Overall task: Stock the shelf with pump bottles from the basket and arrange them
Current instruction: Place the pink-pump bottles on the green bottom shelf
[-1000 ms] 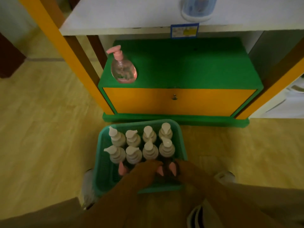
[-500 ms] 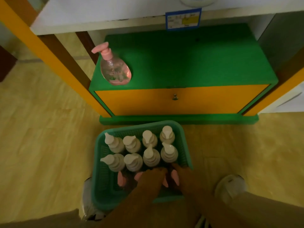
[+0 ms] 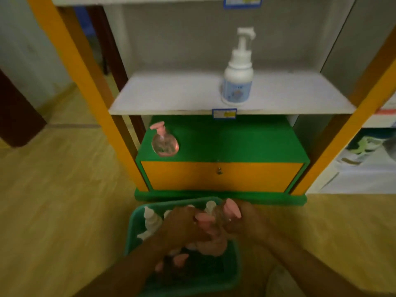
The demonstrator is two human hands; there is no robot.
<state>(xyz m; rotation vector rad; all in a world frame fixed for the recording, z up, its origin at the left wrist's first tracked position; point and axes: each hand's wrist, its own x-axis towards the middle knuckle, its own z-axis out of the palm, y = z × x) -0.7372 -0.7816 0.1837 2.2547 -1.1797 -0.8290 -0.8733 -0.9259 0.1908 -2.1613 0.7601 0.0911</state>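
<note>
A teal basket (image 3: 131, 230) stands on the floor in front of the shelf unit, holding several white pump bottles (image 3: 151, 219) and some pink-capped ones (image 3: 180, 259). Above it, my left hand (image 3: 182, 224) grips a clear bottle with a pink pump (image 3: 204, 219). My right hand (image 3: 244, 219) grips a second pink pump bottle (image 3: 232, 209) right beside it. Both bottles are lifted above the basket. One pink pump bottle (image 3: 164, 142) stands on the left of the green shelf (image 3: 235, 142).
A white pump bottle with a blue label (image 3: 237, 82) stands on the white shelf (image 3: 171, 93) above. Orange posts (image 3: 85, 82) frame the unit, with an orange drawer front (image 3: 220, 175) below the green shelf. Wooden floor lies all around.
Both hands have come up out of the basket, each holding a pink pump bottle. My view has tilted up, so the white shelf and its bottle show now.
</note>
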